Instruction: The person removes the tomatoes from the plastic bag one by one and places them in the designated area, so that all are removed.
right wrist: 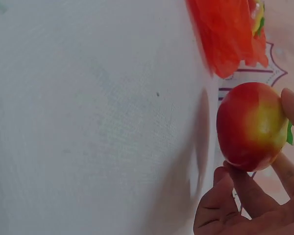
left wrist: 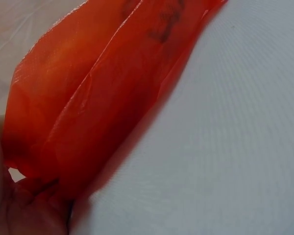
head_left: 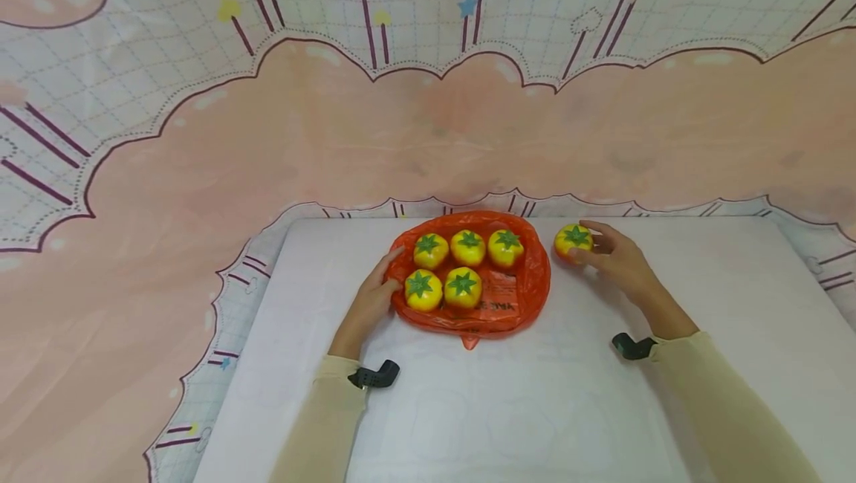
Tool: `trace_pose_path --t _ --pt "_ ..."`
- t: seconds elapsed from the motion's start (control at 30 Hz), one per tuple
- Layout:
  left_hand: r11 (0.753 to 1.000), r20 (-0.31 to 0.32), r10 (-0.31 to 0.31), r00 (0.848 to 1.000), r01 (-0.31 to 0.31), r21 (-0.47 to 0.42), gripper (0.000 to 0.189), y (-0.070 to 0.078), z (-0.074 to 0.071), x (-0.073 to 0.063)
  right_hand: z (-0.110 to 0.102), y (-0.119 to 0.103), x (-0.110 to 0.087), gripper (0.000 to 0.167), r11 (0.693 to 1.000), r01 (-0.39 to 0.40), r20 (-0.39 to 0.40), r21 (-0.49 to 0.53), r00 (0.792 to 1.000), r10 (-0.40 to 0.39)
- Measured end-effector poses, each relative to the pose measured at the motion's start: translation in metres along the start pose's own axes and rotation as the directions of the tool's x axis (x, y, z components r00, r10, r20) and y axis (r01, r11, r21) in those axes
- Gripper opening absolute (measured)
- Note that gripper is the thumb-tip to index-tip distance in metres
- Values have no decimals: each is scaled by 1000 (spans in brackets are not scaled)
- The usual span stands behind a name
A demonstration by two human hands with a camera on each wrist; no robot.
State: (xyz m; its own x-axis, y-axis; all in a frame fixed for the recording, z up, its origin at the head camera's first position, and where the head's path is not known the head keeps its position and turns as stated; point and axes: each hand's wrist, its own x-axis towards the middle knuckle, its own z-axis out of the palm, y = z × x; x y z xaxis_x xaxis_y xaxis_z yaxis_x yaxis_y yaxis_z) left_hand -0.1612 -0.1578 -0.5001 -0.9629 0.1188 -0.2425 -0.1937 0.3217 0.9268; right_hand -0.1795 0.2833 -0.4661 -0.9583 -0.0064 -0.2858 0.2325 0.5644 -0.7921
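A red plastic bag (head_left: 500,291) lies spread on the table with its rim rolled open. Inside it sit several glossy yellow tomatoes (head_left: 463,287) with green star-shaped tops. At the bag's left side, my left hand (head_left: 366,303) grips the rim; the left wrist view shows thumb and fingers on either side of the red film (left wrist: 103,103). My right hand (head_left: 622,264) holds one more tomato (head_left: 573,243) to the right of the bag, pinched between thumb and fingers. In the right wrist view, this tomato (right wrist: 250,127) is red underneath and raised off the table.
The white-covered table (head_left: 508,409) extends in front of the bag and to both sides. A cloud-patterned cloth (head_left: 428,141) hangs behind the table and along its left. Dark wrist-worn devices (head_left: 374,375) sit at both sleeves.
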Motion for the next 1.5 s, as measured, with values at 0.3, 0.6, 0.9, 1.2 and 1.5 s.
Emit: trace_pose_path --t 0.3,0.6,0.9,1.2,1.5 --pt "1000 -7 4 1000 -4 17 66 -2 -1 0 5 2 3 95 1000 -6 31 -20 1000 7" --pt "1000 0 29 1000 -29 8 66 -4 -2 2 4 3 2 96 999 4 43 -32 999 -3" --pt "1000 -4 9 1000 -9 16 66 -4 -2 1 5 3 1 97 1000 4 47 -25 999 -3" --pt "999 3 29 1000 -29 14 66 -2 -2 1 6 -1 -1 97 1000 -7 34 -25 999 8" --pt "999 12 42 999 -42 12 66 -3 -2 2 5 -1 -3 96 1000 -8 27 -18 1000 9"
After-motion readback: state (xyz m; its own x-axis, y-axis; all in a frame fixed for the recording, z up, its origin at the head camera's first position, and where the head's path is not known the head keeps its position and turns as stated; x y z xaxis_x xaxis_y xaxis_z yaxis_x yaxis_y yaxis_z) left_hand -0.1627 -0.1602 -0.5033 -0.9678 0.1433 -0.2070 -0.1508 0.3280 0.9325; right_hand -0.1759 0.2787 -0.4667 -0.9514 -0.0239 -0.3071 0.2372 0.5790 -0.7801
